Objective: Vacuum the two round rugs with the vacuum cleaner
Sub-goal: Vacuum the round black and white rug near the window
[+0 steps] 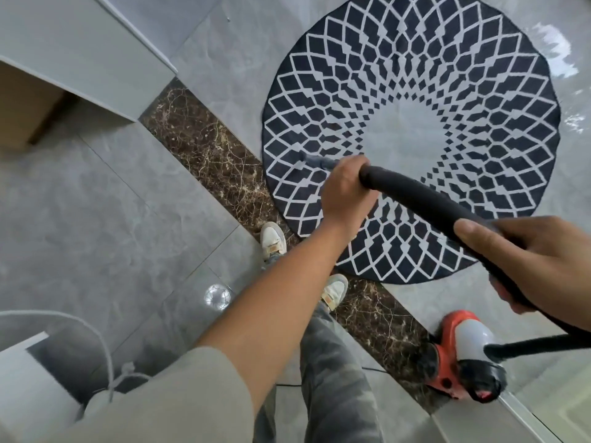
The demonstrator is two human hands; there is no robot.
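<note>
Our sleeve (144, 394) sits closest, leading to our left hand (345, 193), wrapped round the front end of the hose (425, 199). Our right hand (537, 263) grips it further back. The nozzle (315, 161) meets the rug's (479, 91) left part. The hose looks bendy, so we judge steering best from its front end. The vacuum (460, 353) stands near our feet.
</note>
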